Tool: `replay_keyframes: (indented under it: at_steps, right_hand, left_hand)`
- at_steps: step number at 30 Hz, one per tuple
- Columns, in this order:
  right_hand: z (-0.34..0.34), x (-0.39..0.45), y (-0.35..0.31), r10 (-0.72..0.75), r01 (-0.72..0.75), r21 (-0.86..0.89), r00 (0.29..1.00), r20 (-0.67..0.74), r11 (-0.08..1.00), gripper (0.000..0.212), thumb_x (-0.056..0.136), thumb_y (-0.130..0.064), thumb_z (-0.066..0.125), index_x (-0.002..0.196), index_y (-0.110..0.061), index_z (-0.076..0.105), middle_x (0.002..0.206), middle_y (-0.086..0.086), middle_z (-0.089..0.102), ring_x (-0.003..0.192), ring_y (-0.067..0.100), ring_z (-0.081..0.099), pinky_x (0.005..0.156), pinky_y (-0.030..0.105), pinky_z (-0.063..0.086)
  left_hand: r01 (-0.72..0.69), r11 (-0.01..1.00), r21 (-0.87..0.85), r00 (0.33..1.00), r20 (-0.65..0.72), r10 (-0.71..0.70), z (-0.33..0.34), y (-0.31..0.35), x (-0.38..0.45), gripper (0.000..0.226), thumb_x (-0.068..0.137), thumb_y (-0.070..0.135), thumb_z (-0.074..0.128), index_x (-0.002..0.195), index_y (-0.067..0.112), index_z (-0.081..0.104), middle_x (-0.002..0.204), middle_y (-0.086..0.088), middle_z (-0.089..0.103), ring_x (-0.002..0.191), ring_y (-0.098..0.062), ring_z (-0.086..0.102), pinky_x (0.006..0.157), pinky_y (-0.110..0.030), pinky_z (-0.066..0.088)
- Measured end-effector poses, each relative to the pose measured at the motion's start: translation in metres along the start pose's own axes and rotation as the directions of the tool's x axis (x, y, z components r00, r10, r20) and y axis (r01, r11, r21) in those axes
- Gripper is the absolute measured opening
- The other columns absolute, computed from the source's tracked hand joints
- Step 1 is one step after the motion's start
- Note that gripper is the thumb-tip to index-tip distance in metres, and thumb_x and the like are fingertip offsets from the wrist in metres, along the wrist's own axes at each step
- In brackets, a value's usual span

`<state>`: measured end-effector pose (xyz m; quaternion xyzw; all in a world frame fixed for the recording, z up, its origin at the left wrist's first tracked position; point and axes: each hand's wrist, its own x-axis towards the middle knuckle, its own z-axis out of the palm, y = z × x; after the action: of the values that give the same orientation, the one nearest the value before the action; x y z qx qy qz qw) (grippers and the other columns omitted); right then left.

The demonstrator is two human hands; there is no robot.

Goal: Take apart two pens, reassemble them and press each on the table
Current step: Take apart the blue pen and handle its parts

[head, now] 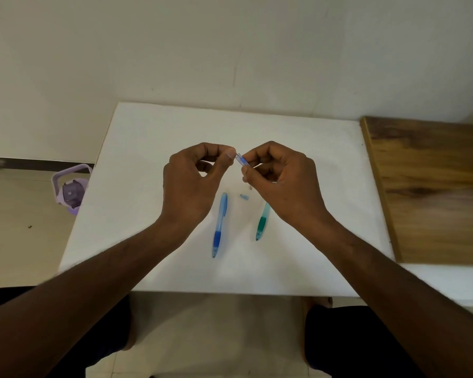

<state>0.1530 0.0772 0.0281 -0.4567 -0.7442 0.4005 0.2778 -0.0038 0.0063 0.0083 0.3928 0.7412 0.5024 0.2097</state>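
Both hands meet at frame centre above the table (153, 137) — the right hand (281, 181) pinching a small blue pen part (242, 160), the left hand (191, 181) nipping its tip — so a slip could drop it beside the blue pen (220, 225), green pen (262, 223) and loose cap piece (245, 197) below.

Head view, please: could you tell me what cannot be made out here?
- Green pen: its upper end is hidden under the right hand.
- Small blue part pinched between both hands: fingertips cover its ends.
- Left hand: whatever its curled fingers hold is hidden.
- Tiny piece beside the blue pen: too small to identify.
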Motion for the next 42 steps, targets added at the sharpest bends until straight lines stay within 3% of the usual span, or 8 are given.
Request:
replay_keyframes:
  at_steps: [8,21,25,29,31,37,42]
  right_hand:
    - [0.002,-0.001,0.002,0.039,-0.04,0.027,0.999,0.029,0.999,0.016,0.093,-0.028,0.08,0.104,-0.02,0.074,0.093,-0.008,0.08,0.079,0.009,0.079,0.081,0.027,0.065]
    - [0.005,0.001,0.007,0.045,-0.047,0.073,0.998,0.037,0.996,0.015,0.094,-0.029,0.079,0.105,-0.02,0.072,0.093,-0.011,0.079,0.079,0.001,0.078,0.077,0.017,0.063]
    - [0.007,0.003,0.01,0.065,-0.066,0.047,0.998,0.028,0.997,0.018,0.093,-0.033,0.08,0.105,-0.022,0.073,0.095,-0.01,0.079,0.084,0.007,0.078,0.081,0.02,0.063]
    - [0.006,0.002,0.013,0.058,-0.058,0.0,0.998,0.024,0.998,0.011,0.092,-0.034,0.081,0.1,-0.03,0.075,0.089,-0.021,0.074,0.088,-0.004,0.069,0.071,0.005,0.053]
    - [0.004,0.002,0.015,0.061,-0.061,-0.023,0.998,0.02,0.998,0.01,0.091,-0.036,0.081,0.098,-0.031,0.075,0.087,-0.025,0.071,0.089,-0.008,0.065,0.067,0.003,0.05]
    - [-0.026,0.003,0.028,0.106,-0.109,-0.041,0.992,-0.068,0.993,0.016,0.089,-0.044,0.082,0.091,-0.03,0.074,0.083,-0.018,0.076,0.078,0.0,0.071,0.062,0.012,0.056]
    - [-0.064,0.008,0.057,0.125,-0.165,-0.335,0.983,-0.137,0.928,0.02,0.088,-0.036,0.084,0.089,-0.02,0.071,0.074,-0.012,0.072,0.063,-0.01,0.067,0.057,-0.001,0.042]
  left_hand:
    - [0.019,1.0,-0.011,1.0,-0.012,-0.019,0.001,-0.001,0.0,0.026,0.098,0.047,0.069,0.112,0.028,0.081,0.101,0.015,0.079,0.087,-0.01,0.072,0.074,-0.005,0.052]
    - [0.046,0.999,-0.018,0.999,0.008,-0.046,0.001,0.002,0.0,0.027,0.098,0.045,0.07,0.114,0.026,0.081,0.106,0.014,0.08,0.091,-0.01,0.071,0.078,-0.003,0.051]
    - [0.07,0.996,-0.049,0.997,-0.02,-0.071,0.001,0.001,0.001,0.023,0.1,0.048,0.067,0.112,0.031,0.077,0.103,0.018,0.076,0.093,-0.013,0.071,0.084,-0.023,0.06]
    - [0.071,0.994,-0.079,0.996,-0.05,-0.075,-0.004,0.003,0.004,0.02,0.103,0.048,0.062,0.109,0.032,0.072,0.103,0.017,0.074,0.094,-0.017,0.072,0.079,-0.038,0.063]
    - [0.067,0.994,-0.091,0.995,-0.071,-0.074,-0.007,0.006,0.008,0.02,0.103,0.048,0.061,0.108,0.032,0.071,0.102,0.017,0.074,0.093,-0.017,0.072,0.078,-0.042,0.064]
    - [0.026,0.991,-0.132,0.996,-0.086,-0.038,-0.019,0.016,0.018,0.022,0.103,0.046,0.061,0.106,0.027,0.072,0.098,0.015,0.077,0.08,-0.009,0.073,0.072,-0.034,0.062]
    - [0.044,0.992,-0.118,0.999,0.028,-0.041,-0.015,0.017,0.016,0.017,0.102,0.043,0.064,0.105,0.029,0.074,0.095,0.017,0.08,0.076,-0.006,0.075,0.068,-0.022,0.057]
